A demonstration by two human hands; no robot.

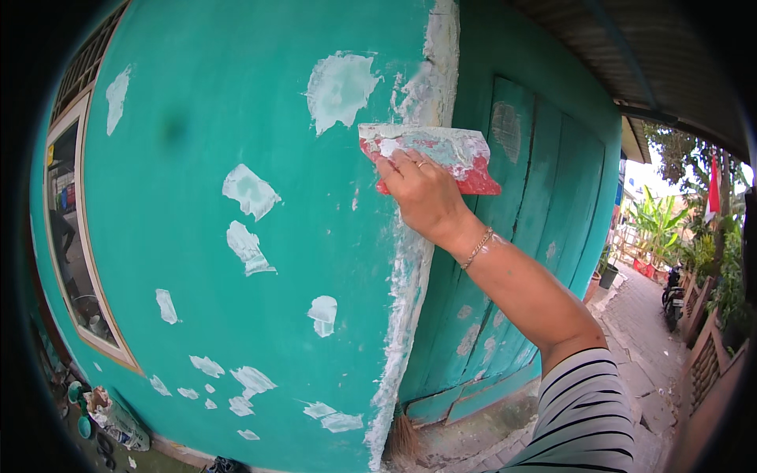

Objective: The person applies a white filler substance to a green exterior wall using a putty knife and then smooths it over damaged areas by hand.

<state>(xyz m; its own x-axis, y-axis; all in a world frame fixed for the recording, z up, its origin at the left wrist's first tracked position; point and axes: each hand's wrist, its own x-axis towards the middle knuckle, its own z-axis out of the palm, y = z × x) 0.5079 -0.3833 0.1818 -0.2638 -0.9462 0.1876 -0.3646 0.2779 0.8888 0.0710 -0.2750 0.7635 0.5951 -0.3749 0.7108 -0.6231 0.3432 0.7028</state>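
Observation:
My right hand (422,189) is closed round a wide red putty scraper (475,175). White and grey filler crusts its broad upper edge. The scraper lies across the outer corner of a teal wall (173,213), with its blade end upward. A rough band of white filler (408,288) runs down this corner, above and below my hand. Left of the corner, pale filler patches (341,91) of several sizes dot the wall. Whether the blade touches the filler, I cannot tell. My left hand is out of view.
Right of the corner, a recessed teal plank door (552,189) stands above a concrete step. A broom (404,436) leans by the corner's foot. At lower left lies a white sack (118,422) under a framed window (69,229). A paved alley (643,315) with a motorbike (673,296) runs off right.

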